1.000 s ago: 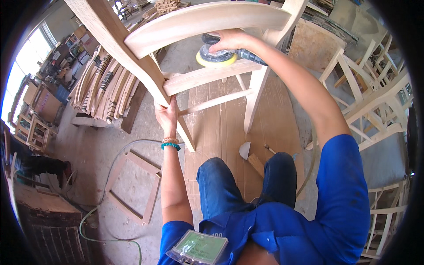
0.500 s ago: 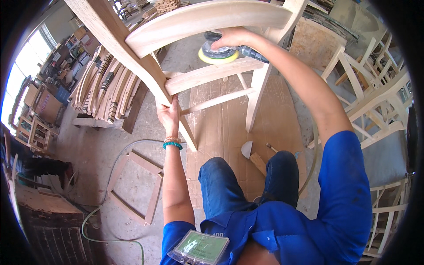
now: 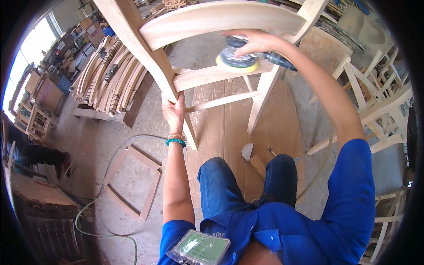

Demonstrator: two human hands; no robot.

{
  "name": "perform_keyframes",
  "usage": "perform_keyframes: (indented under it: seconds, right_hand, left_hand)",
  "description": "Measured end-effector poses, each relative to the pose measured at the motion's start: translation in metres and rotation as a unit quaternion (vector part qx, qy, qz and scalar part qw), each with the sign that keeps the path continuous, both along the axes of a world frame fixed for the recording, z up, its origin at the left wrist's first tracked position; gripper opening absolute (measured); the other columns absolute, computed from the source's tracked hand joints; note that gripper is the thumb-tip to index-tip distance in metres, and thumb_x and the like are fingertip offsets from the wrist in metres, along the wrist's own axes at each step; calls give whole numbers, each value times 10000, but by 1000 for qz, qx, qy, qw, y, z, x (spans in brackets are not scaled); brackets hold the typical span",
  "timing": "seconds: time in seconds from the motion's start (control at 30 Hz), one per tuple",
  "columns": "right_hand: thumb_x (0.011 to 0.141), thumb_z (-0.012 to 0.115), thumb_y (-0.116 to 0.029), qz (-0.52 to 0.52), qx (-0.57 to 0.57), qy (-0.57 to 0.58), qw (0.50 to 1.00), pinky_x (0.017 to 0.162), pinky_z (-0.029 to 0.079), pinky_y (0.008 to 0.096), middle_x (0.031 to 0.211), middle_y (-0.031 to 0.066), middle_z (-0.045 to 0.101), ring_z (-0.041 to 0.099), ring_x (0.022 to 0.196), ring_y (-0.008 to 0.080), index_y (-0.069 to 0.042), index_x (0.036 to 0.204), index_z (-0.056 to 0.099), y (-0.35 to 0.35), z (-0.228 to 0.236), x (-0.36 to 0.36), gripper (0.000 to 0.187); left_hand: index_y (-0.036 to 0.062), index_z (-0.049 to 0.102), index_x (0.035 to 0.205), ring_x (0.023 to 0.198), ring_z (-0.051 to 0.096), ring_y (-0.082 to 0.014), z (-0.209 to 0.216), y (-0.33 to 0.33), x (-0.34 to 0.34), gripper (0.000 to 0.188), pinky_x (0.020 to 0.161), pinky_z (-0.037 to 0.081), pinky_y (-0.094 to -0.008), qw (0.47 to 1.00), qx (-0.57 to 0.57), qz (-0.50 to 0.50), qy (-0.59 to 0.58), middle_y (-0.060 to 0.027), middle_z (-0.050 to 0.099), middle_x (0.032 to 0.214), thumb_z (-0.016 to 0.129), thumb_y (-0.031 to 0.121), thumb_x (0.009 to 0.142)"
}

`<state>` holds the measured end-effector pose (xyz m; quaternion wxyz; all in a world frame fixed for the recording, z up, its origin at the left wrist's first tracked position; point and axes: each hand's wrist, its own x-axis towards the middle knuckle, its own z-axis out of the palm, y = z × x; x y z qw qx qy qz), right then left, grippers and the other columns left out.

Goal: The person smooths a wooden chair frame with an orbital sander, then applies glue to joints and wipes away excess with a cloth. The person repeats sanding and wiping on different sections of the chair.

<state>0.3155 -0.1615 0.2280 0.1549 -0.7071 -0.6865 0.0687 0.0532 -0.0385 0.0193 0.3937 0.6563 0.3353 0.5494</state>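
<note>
An unpainted wooden chair frame stands tilted before me, with a wide curved top rail, a narrower lower rail and a thin rung. My left hand is wrapped round its left post, just below the lower rail's joint. On top of a round orbital sander with a yellow-edged pad, my right hand is closed. The pad is at the lower rail's upper edge, below the top rail; the dark handle points right. Whether the pad presses on the wood I cannot tell.
Cardboard covers the floor under the chair; a brush and a wooden-handled tool lie there. A wooden frame and hose lie left. Curved slats are stacked on a pallet; chair frames stand right.
My right hand and the sander have moved right and slightly down, onto the lower rail's edge in view. The chair sits farther right in the picture; my left hand keeps its hold.
</note>
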Motion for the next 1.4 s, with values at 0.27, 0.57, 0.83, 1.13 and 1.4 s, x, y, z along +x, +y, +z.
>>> perform_keyframes:
  seconds: [0.27,0.57,0.83,1.13,1.4]
  right_hand:
    - [667,800,-234,55,15,38,998,1109,355,348,1402,99,509,476,1284,241,-198,1421,451,7,6,-36,831]
    - [698,780,-178,139,9,44,989,1075,405,360,1358,126,544,533,1228,256,-181,1431,431,40,1,-98,812]
    - [645,792,-263,113,20,67,991,987,477,349,1293,158,586,602,1120,282,-197,1423,449,22,-1,-64,853]
    - [699,733,-103,-61,37,45,996,1005,469,374,1314,195,548,571,1166,279,-209,1467,369,-111,3,-35,857]
    - [682,797,-95,-271,23,81,959,970,457,413,1310,164,530,546,1174,331,-213,1454,383,-262,-201,-36,884]
  left_hand:
    - [90,596,1025,825,665,-208,-7,11,0,284,762,507,-352,1000,-2,7,-6,-83,688,882,728,218,809]
    - [90,604,1054,848,654,-180,-6,3,5,294,789,495,-329,1000,-21,-18,-10,-60,688,877,727,208,815]
    - [76,605,1067,772,612,-123,0,0,1,303,737,496,-308,1000,4,-19,-16,-43,668,849,729,224,833]
    - [77,605,1066,814,648,-173,-5,17,-4,299,771,500,-336,999,47,12,-15,-61,688,872,717,231,835]
    - [47,613,988,736,588,-98,1,2,-4,210,690,490,-290,1000,-5,-19,-5,-28,651,803,709,175,851]
